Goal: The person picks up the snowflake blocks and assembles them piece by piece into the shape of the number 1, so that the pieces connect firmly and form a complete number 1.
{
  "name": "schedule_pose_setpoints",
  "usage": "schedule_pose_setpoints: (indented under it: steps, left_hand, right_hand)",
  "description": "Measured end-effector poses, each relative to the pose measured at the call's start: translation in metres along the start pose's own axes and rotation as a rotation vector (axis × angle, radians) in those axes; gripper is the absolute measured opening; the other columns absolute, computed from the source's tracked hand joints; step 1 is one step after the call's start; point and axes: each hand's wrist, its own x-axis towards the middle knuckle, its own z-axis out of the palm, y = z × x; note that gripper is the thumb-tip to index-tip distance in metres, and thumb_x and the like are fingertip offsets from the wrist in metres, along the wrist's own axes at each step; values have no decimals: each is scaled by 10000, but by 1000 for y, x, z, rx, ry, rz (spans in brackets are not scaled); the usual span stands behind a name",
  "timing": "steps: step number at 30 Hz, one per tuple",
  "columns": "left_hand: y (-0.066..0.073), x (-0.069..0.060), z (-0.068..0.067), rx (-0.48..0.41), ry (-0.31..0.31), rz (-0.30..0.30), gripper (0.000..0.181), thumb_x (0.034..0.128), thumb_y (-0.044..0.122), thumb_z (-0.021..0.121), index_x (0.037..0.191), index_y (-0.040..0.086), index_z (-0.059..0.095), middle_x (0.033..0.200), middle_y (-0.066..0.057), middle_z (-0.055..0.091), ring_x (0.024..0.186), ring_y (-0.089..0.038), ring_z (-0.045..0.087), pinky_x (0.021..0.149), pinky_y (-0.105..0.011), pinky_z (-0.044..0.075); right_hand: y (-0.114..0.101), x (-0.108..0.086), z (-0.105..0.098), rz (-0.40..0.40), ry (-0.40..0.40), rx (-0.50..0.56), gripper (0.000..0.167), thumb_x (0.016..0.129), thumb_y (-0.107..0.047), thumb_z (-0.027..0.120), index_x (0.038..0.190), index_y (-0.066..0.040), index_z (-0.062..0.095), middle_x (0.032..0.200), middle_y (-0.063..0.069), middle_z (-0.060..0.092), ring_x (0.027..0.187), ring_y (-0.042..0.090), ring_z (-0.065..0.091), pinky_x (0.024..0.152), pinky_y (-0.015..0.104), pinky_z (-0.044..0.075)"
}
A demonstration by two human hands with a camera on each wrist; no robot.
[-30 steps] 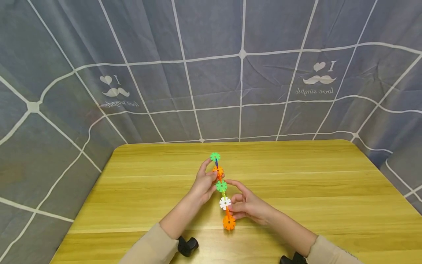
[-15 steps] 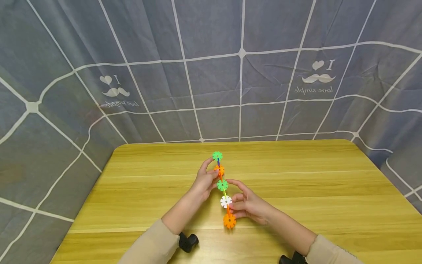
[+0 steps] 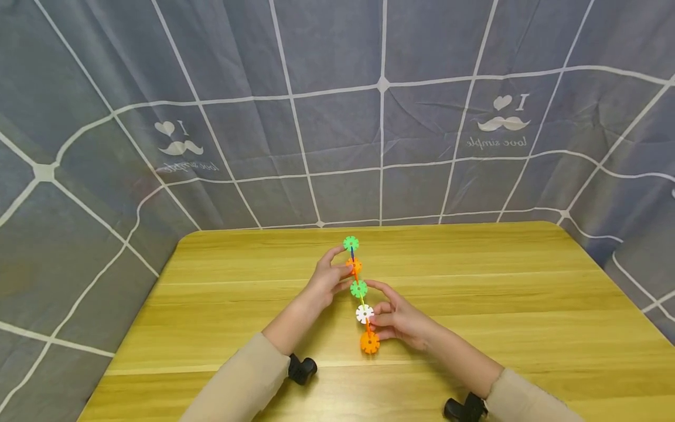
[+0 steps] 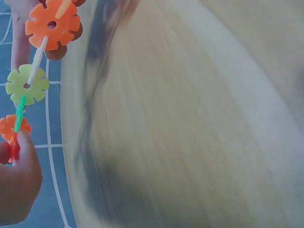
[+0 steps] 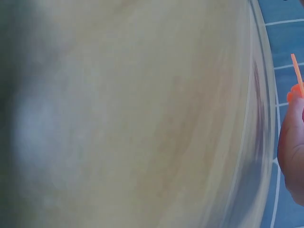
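Observation:
A chain of slotted plastic snowflake discs runs away from me above the table. From far to near I see a green disc, an orange disc, another green disc, a white disc and an orange disc, linked by discs seen edge-on. My left hand pinches the chain at the farther orange disc. Near the white disc, my right hand grips the lower part. In the left wrist view a thumb presses a red-orange piece. The right wrist view shows only part of a hand by an orange piece.
The wooden table spreads out beneath both hands. Behind it and at the sides hangs a grey curtain with white lines. Black wrist-worn devices show under the left forearm and the right forearm.
Both hands and the chain have shifted slightly away from me and a little to the right. The grips look the same, and the head view has turned very slightly.

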Motion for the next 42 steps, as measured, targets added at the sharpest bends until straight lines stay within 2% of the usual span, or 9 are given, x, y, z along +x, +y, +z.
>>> schedule_pose_setpoints:
  steps: [7, 12, 17, 19, 25, 28, 35, 42]
  left_hand:
    - [0, 12, 2, -25, 17, -3, 543, 899, -77, 517, 1392, 124, 409, 922, -103, 542, 745, -134, 558, 654, -202, 544]
    - [1, 20, 2, -42, 12, 1, 540, 902, -93, 506, 1390, 117, 413, 890, -99, 535, 681, -118, 558, 609, -170, 531]
    - [3, 30, 4, -48, 16, 7, 546, 896, -103, 513, 1391, 107, 414, 914, -111, 531, 666, -111, 556, 653, -202, 545]
    - [2, 34, 4, -13, 13, 22, 549, 893, -100, 520, 1392, 103, 413, 938, -128, 548, 688, -116, 552, 690, -232, 549]
    - [-5, 45, 2, 195, 14, 95, 530, 878, -74, 559, 1371, 74, 435, 1055, -191, 608, 799, -154, 561, 740, -310, 514]
    - [-8, 49, 1, 206, 23, 100, 521, 868, -91, 562, 1356, 48, 445, 1039, -195, 612, 801, -160, 567, 743, -308, 517]
    - [-12, 53, 3, 186, 35, 99, 517, 858, -129, 547, 1345, 15, 453, 857, -123, 604, 708, -129, 541, 659, -236, 496]
    - [-14, 53, 4, 202, 50, 89, 511, 866, -114, 555, 1348, 11, 447, 906, -153, 617, 680, -109, 527, 603, -190, 459]
  right_hand:
    - [-2, 6, -4, -3, 24, -7, 736, 889, 90, 508, 1490, -158, 164, 811, 42, 555, 708, 139, 565, 600, 246, 541]
    - [-1, 12, -5, -1, 57, -31, 730, 886, 96, 504, 1489, -159, 180, 813, 50, 556, 701, 148, 566, 591, 249, 539]
    - [-4, 19, -8, 9, 91, -50, 719, 888, 96, 501, 1483, -172, 199, 810, 44, 549, 683, 145, 567, 576, 244, 537]
    - [-5, 21, -10, 13, 98, -55, 719, 887, 94, 502, 1483, -171, 200, 814, 43, 547, 679, 144, 568, 571, 241, 535]
    - [-6, 26, -17, 59, 108, -54, 723, 884, 100, 496, 1485, -164, 194, 831, 58, 535, 662, 135, 567, 558, 234, 533]
    - [-6, 29, -19, 75, 111, -68, 710, 888, 100, 492, 1483, -152, 200, 832, 73, 530, 649, 128, 565, 545, 226, 532]
    - [-8, 32, -18, 108, 135, -96, 719, 866, 112, 504, 1477, -132, 213, 859, 113, 539, 624, 128, 574, 536, 225, 535]
    - [-9, 35, -18, 125, 151, -99, 714, 860, 119, 513, 1472, -118, 232, 849, 113, 552, 610, 127, 583, 536, 236, 540]
